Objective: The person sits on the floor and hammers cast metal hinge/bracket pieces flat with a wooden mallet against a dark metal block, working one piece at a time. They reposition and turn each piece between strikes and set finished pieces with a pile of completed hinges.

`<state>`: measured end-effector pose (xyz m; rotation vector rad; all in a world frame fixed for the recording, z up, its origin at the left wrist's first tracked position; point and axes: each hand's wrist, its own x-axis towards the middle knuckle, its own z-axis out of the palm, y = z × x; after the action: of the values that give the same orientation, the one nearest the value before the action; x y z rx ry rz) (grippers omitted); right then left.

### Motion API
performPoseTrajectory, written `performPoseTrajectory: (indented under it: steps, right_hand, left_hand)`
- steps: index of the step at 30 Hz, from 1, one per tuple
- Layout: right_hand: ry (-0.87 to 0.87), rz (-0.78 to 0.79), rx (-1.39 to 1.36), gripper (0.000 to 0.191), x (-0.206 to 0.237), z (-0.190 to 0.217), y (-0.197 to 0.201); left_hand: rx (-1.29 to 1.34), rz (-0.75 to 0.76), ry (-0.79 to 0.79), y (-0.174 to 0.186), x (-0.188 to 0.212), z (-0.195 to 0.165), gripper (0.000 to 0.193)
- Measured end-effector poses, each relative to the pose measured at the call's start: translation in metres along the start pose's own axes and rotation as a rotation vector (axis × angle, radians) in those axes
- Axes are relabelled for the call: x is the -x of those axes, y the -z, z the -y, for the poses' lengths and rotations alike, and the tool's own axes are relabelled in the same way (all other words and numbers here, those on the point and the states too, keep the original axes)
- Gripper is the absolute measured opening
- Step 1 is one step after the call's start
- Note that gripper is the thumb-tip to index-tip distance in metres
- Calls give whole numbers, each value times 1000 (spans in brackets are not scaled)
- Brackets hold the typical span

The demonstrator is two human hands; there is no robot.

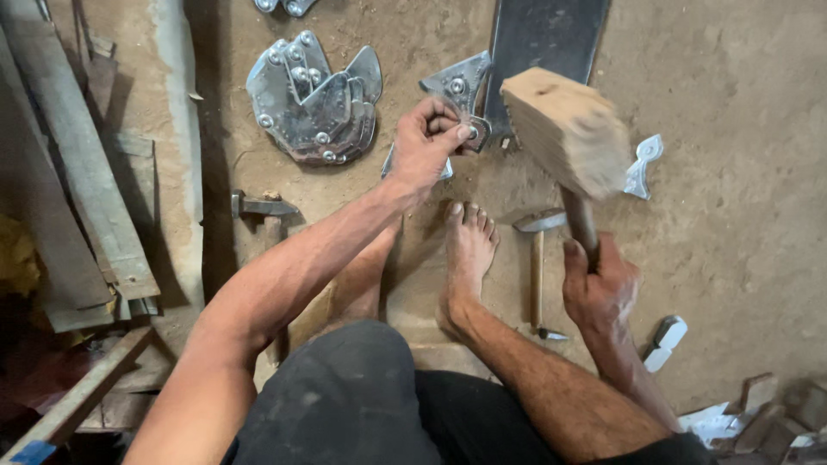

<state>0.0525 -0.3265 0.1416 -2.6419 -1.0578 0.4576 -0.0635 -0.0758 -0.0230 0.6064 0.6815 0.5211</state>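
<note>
The left hand (425, 146) is closed in a tight grip on a shiny metal plate (463, 89) — the thumb and fingertips are pinched around its lower corner, near a round rivet. The plate is held tilted up on its lower edge at the dirt floor (732, 172), just beside the end of a dark flat steel bar (543, 39) that runs up out of view. Its surface is bright, hammered-looking sheet metal, roughly triangular with a pointed top.

The right hand (599, 288) is wrapped fully around the dark handle of a wooden mallet (564, 129). The mallet's head is a pale, blocky chunk of wood with rough grain and worn edges, and it is held raised above the floor, just right of the plate.

A pile of similar plates (312, 99) is seen to the left, overlapped like scales, each studded with rivets. A smaller shaped metal piece (644, 164) lies to the right of the mallet's head. Two bare feet are planted on the floor below the plate — one foot (468, 250) fully seen, the other partly hidden by the left forearm. A small steel hammer (536, 258) with a wooden handle lies between the foot and the right hand, and another hammer (261, 207) lies to the left. Grey metal strips (77, 172) are stacked along the left edge.
</note>
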Motion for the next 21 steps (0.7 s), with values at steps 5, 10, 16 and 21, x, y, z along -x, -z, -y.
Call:
performPoseTrajectory:
  steps: [5, 10, 16, 21]
  right_hand:
    - [108, 18, 83, 30, 0, -10, -1]
    - [5, -19, 98, 27, 8, -20, -2]
    - [28, 20, 135, 28, 15, -30, -1]
    - [-73, 26, -2, 30, 15, -31, 2]
  left_hand:
    - [-83, 39, -14, -2, 4, -5, 14]
    - [-165, 34, -56, -3, 5, -8, 17]
    - [-273, 34, -106, -3, 6, -14, 16]
    - [-374, 22, -116, -7, 10, -18, 15]
